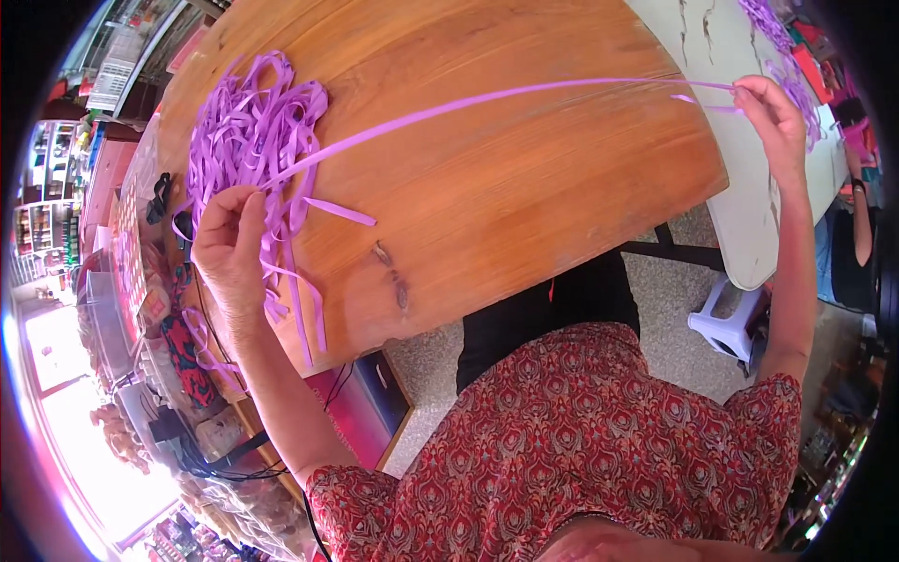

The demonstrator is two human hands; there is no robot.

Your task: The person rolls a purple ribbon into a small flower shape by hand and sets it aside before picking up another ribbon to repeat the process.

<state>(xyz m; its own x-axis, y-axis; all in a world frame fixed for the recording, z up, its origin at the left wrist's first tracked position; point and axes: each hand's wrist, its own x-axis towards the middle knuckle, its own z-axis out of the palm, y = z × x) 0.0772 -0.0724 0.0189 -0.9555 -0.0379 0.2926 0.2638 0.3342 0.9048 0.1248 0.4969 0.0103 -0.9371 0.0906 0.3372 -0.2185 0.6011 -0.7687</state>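
A tangled heap of purple ribbon (248, 131) lies on the left part of a round wooden table (524, 187). One long purple strand (487, 101) runs taut across the table from left to right. My left hand (229, 248) pinches the strand at the edge of the heap, with loose ends hanging below it. My right hand (773, 112) is raised far to the right and pinches the other end of the same strand between its fingertips.
A white table (749, 215) with more purple ribbon (782, 47) stands to the right, a small white stool (726, 323) under it. Another person's arm (862, 225) shows at the far right. Shelves and cluttered goods (140, 309) fill the left side.
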